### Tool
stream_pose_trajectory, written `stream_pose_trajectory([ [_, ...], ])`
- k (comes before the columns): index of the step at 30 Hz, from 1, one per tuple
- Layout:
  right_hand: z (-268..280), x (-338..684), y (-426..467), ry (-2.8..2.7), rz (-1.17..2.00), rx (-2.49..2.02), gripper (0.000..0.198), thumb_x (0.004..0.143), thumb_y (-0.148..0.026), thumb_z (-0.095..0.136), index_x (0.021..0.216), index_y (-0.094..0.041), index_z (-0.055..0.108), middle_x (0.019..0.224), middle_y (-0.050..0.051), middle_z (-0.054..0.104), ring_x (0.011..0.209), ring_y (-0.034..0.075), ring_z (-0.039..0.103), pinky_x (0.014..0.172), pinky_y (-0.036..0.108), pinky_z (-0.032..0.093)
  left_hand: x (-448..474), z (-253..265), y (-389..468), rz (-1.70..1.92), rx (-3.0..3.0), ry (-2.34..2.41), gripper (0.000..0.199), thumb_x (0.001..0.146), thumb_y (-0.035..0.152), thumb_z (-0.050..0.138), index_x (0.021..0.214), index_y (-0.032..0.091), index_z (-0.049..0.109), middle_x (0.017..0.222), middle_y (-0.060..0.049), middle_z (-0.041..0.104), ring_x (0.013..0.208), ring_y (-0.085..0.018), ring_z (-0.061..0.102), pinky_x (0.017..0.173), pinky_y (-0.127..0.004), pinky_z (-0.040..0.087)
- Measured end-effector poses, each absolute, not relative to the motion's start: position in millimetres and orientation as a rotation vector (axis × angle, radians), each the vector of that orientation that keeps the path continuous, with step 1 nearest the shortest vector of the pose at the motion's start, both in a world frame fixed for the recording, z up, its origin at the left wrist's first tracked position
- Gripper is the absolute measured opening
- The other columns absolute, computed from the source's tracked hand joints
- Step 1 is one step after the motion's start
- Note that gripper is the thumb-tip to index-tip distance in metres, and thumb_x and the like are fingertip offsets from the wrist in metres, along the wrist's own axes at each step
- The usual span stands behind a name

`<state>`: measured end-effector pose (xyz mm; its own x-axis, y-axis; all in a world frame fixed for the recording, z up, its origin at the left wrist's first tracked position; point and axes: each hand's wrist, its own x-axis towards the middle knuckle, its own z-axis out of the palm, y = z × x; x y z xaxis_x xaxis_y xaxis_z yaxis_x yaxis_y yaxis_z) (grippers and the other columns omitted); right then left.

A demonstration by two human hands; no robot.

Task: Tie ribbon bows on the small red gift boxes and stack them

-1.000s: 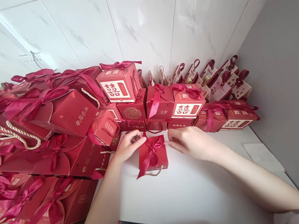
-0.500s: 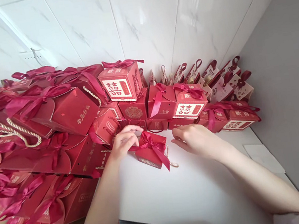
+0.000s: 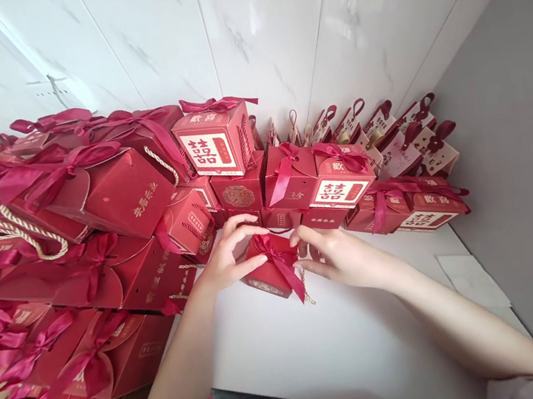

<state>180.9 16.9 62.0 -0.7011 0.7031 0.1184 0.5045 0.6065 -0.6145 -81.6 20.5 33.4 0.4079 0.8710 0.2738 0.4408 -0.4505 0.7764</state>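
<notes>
- A small red gift box (image 3: 271, 275) is set on the white table (image 3: 340, 346), between the two hands and in front of the rows of boxes
- The box is tied on top with a dark pink ribbon (image 3: 284, 269), one tail of which is draped over the near edge
- A twisted cream cord (image 3: 308, 292) is seen hanging at its right side
- The left hand (image 3: 228, 257) is placed at the box's left side, fingers and thumb spread apart, the forefinger stretched over the far edge and the thumb laid along the lid
- The right hand (image 3: 338, 252) is held at the right edge, its fingers curled, thumb and forefinger tips parted; whether cord, ribbon or box is gripped cannot be told
- Ribboned red boxes (image 3: 115, 200) are piled high on the left
- Pale loop-topped packages (image 3: 394, 156) are lined up near the tiled wall (image 3: 265, 31)
- A white sheet (image 3: 472, 278) is laid at the table's right
</notes>
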Motion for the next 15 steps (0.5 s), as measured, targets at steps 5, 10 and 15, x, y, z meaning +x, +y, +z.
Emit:
stream_pose_trajectory([
  [5, 62, 180, 15, -2.577, 0.774, -0.868, 0.012, 0.095, -0.022, 0.052, 0.107, -0.022, 0.053, 0.089, 0.004, 0.065, 0.067, 0.016, 0.059, 0.063, 0.027, 0.044, -69, 30, 16, 0.931, 2.053, 1.2, 0.018, 0.088, 0.034, 0.06, 0.091, 0.024, 0.075, 0.139, -0.005, 0.051, 0.133, -0.028, 0.042, 0.116, -0.043, 0.032],
  [10, 58, 178, 16, -2.554, 0.853, -1.014, 0.014, 0.094, -0.028, 0.053, 0.107, -0.022, 0.049, 0.075, 0.0, 0.062, 0.059, 0.014, 0.054, 0.059, 0.027, 0.041, -66, 30, 14, 0.942, 2.058, 1.249, 0.01, 0.083, 0.029, 0.065, 0.079, 0.022, 0.071, 0.133, -0.005, 0.056, 0.127, -0.027, 0.049, 0.112, -0.043, 0.036],
  [15, 57, 180, 21, -2.434, 1.139, -1.022, 0.01, 0.094, -0.032, 0.053, 0.095, -0.023, 0.047, 0.071, -0.003, 0.062, 0.06, 0.013, 0.055, 0.058, 0.024, 0.041, -65, 34, 12, 0.817, 2.048, 1.183, 0.006, 0.081, 0.027, 0.067, 0.079, 0.021, 0.067, 0.137, -0.006, 0.054, 0.132, -0.029, 0.044, 0.114, -0.047, 0.033],
])
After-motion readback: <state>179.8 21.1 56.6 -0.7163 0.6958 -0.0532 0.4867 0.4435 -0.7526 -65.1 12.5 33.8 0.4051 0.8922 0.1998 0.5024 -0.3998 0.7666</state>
